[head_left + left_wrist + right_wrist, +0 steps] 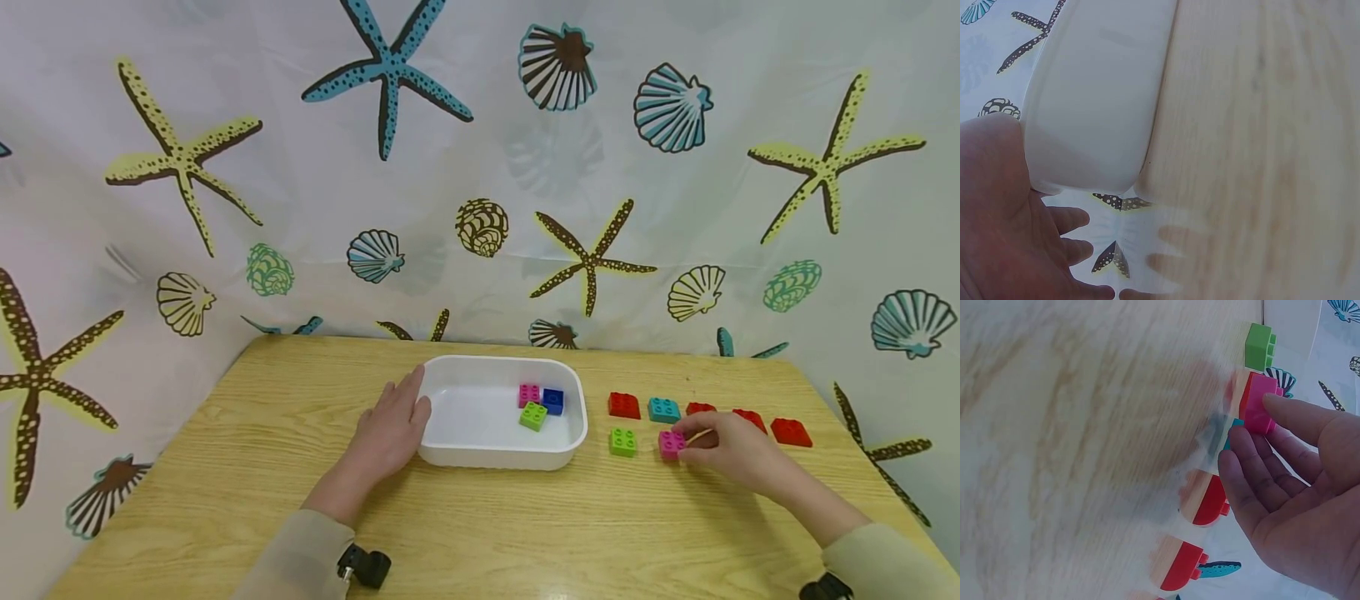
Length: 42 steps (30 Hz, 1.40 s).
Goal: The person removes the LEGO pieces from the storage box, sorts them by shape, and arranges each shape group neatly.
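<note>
Hands are well apart from each other. At left, the left hand (390, 429) lies with fingers extended against the near-left end of the white tray (495, 458), gripping nothing. Within the tray's right half: an inner pink brick (528, 394), an inner green brick (532, 416) just in front of it, and a blue brick (553, 402) to their right. Right of the tray, on the wooden table (525, 533), an outer green brick (622, 442) lies in front of a first red brick (624, 406). Next, a turquoise brick (663, 409) lies behind the held pink brick (670, 446), which the right hand (738, 450) pinches between thumb and fingers (whether it bears on the table cannot be told). Beyond: a second red brick (701, 408), partly hidden by that hand, a third red brick (750, 419) and a fourth red brick (791, 432).
</note>
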### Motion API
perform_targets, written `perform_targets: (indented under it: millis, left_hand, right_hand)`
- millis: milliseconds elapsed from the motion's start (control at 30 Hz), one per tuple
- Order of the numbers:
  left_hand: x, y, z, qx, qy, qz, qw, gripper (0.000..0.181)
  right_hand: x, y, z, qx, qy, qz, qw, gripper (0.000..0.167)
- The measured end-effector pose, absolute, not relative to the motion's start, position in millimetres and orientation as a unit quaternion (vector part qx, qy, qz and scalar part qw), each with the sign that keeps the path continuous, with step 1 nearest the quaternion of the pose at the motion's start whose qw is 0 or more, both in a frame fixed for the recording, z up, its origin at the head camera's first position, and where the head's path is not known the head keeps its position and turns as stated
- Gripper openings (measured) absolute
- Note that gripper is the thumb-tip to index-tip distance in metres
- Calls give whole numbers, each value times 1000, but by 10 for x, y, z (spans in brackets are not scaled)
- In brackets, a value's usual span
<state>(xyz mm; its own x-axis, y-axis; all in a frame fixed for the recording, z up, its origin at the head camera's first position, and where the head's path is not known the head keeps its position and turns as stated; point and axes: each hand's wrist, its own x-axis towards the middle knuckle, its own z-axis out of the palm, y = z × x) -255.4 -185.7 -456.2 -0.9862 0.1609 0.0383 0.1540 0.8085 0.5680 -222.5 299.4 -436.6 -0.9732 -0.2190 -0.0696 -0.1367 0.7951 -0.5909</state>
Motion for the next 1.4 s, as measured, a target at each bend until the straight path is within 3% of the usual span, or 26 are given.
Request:
perform_targets:
  millis: [1400]
  left_hand:
    - [-2545,-1855,-4539,79,948,307,12,66]
  right_hand:
    - [-2315,2981,-4471,-82,948,-298,77,38]
